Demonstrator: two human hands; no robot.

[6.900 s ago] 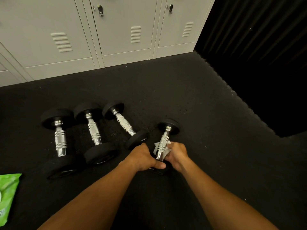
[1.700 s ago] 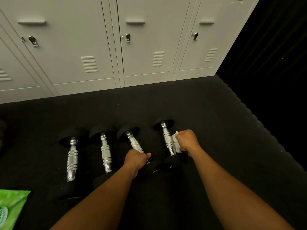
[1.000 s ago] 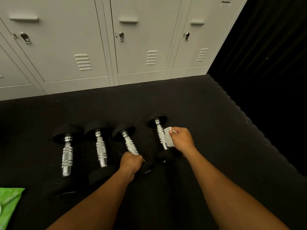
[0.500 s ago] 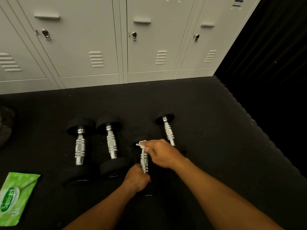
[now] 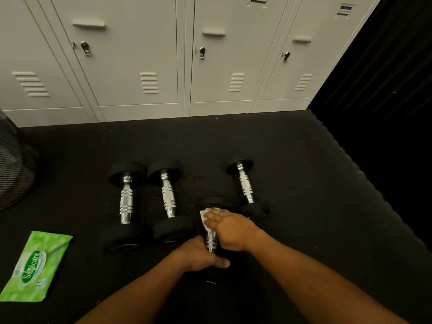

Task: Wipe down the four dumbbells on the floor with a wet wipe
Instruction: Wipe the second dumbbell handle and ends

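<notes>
Dumbbell three from the left [image 5: 211, 239] lies on the black rubber floor [image 5: 292, 174], its chrome handle running near to far. The right hand [image 5: 230, 229] wraps the upper handle, fingers curled over a white wet wipe [image 5: 205, 220] pressed against the chrome. The left hand [image 5: 201, 256] grips the near end of the same dumbbell, covering the near head, thumb extended to the right. The far head shows just beyond the wipe.

Just to the right lies the rightmost dumbbell [image 5: 245, 185], its near head close to the right wrist but apart from it. To the left, two more dumbbells [image 5: 168, 197] [image 5: 126, 202] lie side by side, their far heads nearly touching.

A green wet-wipe packet [image 5: 35, 265] lies flat at near left, well apart from the dumbbells. A dark mesh object [image 5: 11, 164] stands at the left edge. Grey lockers [image 5: 140, 54] line the far side.
</notes>
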